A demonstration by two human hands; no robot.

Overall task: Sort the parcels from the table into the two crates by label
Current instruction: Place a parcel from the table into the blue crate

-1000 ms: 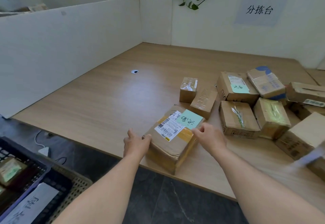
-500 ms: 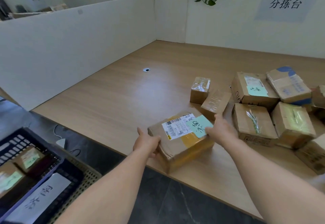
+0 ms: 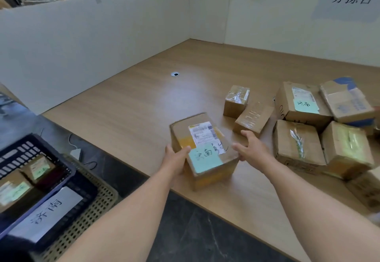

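A brown cardboard parcel (image 3: pixel 203 148) with a white shipping label and a green handwritten note sits at the table's front edge, turned lengthwise. My left hand (image 3: pixel 174 159) grips its left side, thumb on top. My right hand (image 3: pixel 253 148) is just off its right side, fingers spread, not clearly touching. A dark blue crate (image 3: pixel 61 181) with a white handwritten sign stands low at the left and holds parcels with green notes. Beneath or beside it is a beige perforated crate (image 3: pixel 92 210).
Several more cardboard parcels (image 3: pixel 298 144) lie clustered on the right of the wooden table (image 3: pixel 133 107). White partition walls (image 3: pixel 82 46) close the left and back. A cable hole (image 3: pixel 175 74) is in the tabletop. A white cable lies on the dark floor.
The parcel has been rotated so its green note now faces me. My right hand has come off its corner and opened. The view has shifted left, showing more of the crates.
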